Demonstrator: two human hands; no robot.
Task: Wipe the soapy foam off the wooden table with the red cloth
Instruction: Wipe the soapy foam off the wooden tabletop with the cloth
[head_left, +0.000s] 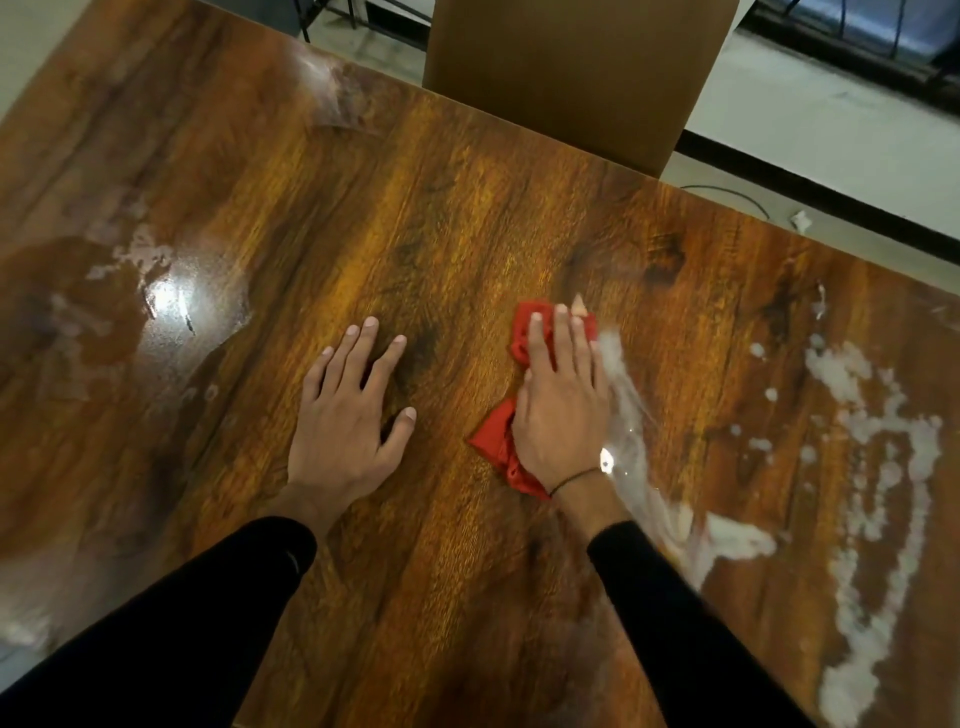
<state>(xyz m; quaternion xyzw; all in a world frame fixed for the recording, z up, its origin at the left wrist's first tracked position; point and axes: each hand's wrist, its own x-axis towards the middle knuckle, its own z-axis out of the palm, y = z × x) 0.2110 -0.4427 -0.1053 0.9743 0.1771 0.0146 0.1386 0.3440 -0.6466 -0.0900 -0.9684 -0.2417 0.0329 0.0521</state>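
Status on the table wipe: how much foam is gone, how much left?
Done: the centre strip of the wooden table looks foam-free. In hand: the right hand presses the red cloth flat, at the edge of a wet smear. The left hand rests flat on bare wood. Left: thick soapy foam at the right side, plus thin wet residue at the left.

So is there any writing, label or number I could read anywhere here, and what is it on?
None can be read. The table, the red cloth, the chair back, the black sleeves and the wrist band on the right hand show no text, and neither does the floor beyond.
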